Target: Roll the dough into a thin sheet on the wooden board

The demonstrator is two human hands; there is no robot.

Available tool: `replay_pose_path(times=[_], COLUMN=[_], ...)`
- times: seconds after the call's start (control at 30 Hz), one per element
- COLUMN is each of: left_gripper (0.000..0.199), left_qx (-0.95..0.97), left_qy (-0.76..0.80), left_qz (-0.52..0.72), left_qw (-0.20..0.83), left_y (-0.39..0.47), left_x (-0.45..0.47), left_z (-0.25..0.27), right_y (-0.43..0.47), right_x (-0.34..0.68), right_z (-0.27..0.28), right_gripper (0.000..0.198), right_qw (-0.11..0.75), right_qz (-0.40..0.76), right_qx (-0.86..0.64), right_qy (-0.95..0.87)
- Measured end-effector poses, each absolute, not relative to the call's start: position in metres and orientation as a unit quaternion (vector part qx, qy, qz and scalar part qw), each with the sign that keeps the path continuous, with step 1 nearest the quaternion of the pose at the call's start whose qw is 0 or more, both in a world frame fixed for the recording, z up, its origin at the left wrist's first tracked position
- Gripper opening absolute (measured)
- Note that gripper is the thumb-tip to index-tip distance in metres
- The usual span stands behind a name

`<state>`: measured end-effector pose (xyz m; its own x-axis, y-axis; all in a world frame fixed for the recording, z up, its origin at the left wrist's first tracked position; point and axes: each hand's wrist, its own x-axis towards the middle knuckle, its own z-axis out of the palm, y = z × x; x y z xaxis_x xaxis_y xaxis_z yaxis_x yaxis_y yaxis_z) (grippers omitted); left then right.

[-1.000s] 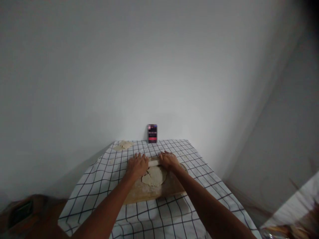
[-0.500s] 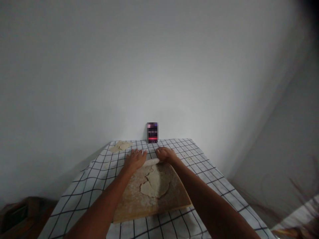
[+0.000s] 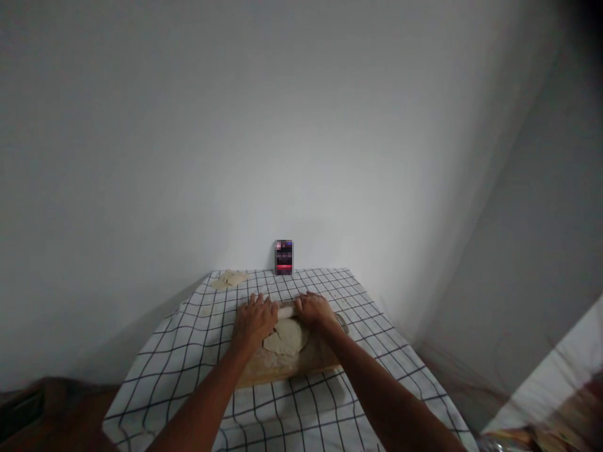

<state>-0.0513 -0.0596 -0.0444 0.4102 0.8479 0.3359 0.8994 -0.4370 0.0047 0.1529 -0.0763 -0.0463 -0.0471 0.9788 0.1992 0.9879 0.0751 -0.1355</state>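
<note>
A pale rolling pin (image 3: 286, 312) lies across the far part of a floured wooden board (image 3: 268, 375), with only its middle showing between my hands. My left hand (image 3: 255, 321) is over the pin's left part, fingers stretched forward across it. Over the right part, my right hand (image 3: 315, 309) is closed with its fingers curled on the pin. Just on the near side of the pin, a thin flat sheet of dough (image 3: 285, 339) with a split, ragged left edge rests on the board. The pin's ends are hidden under my hands.
A checked tablecloth (image 3: 188, 351) covers the table, which reaches the wall. Torn dough scraps (image 3: 230, 279) lie at the back left. A dark blurred-out upright object (image 3: 284, 258) leans at the wall. A metal ring (image 3: 342, 323) partly shows beside my right wrist.
My hands and the rolling pin have come nearer to the dough's middle. The board's near edge sits higher in view and a ring now shows at right. The camera view has shifted slightly.
</note>
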Motion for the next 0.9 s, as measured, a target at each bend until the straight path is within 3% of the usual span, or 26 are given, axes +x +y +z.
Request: replay_pose_path(times=[0.3,0.57,0.73,0.9], left_gripper=[0.057,0.059,0.052,0.053], left_qx=[-0.849,-0.856,-0.882,-0.85], left_qy=[-0.494,-0.491,-0.451,-0.514], left_qz=[-0.173,-0.16,-0.132,-0.106], left_qw=[0.063,-0.023,0.035,0.053], left_y=[-0.094,-0.098,-0.083,-0.049], left_x=[-0.061,-0.076,-0.081,-0.079], left_z=[-0.044,-0.042,-0.041,-0.051], right_y=[-0.108,-0.107,-0.089,-0.055], right_x=[0.148,0.14,0.134,0.131], right_z=[-0.052,-0.03,-0.028,-0.032], right_gripper=[0.046,0.05,0.046,0.042], right_qw=[0.17,0.082,0.1,0.097], right_qz=[-0.03,-0.051,-0.017,0.0], right_qx=[-0.686,-0.677,-0.693,-0.687], right_qy=[-0.707,-0.73,-0.714,-0.72])
